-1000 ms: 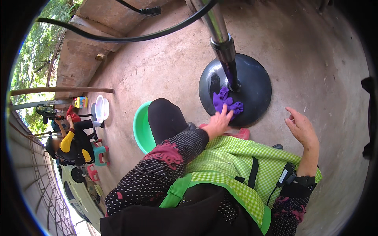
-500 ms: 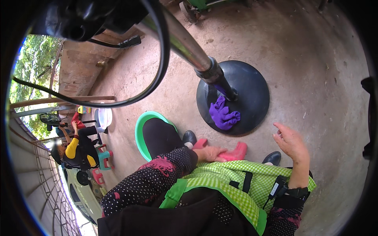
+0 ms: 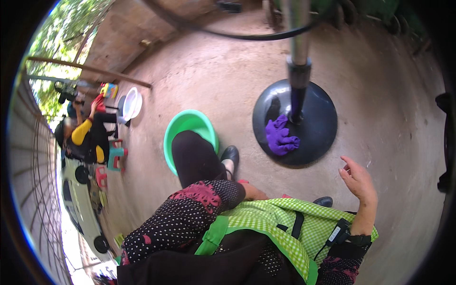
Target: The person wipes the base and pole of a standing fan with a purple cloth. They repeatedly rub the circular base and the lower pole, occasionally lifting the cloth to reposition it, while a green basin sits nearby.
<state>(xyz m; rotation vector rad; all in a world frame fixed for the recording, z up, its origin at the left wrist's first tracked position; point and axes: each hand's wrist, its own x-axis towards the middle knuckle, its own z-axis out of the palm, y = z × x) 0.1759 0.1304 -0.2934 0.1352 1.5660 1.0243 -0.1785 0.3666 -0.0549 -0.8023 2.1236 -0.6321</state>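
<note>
My left hand is low beside my left leg, at the edge of my green checked apron; its fingers are hidden. Bits of a red plastic object show behind the apron near it. My right hand hangs in the air at the right with fingers apart and curved, holding nothing. A purple cloth lies crumpled on a black round base, beside the metal pole rising from it. A green basin stands next to my left knee.
At the left a co-worker in black and yellow sits near a white basin, small plastic stools and a white car. A black cable loops across the top. Concrete floor surrounds the base, with wheeled green items at the upper right.
My left hand has left the purple cloth and moved down to the red plastic object, which is now mostly hidden by the apron. My right hand has dropped slightly; the pole appears more upright in view.
</note>
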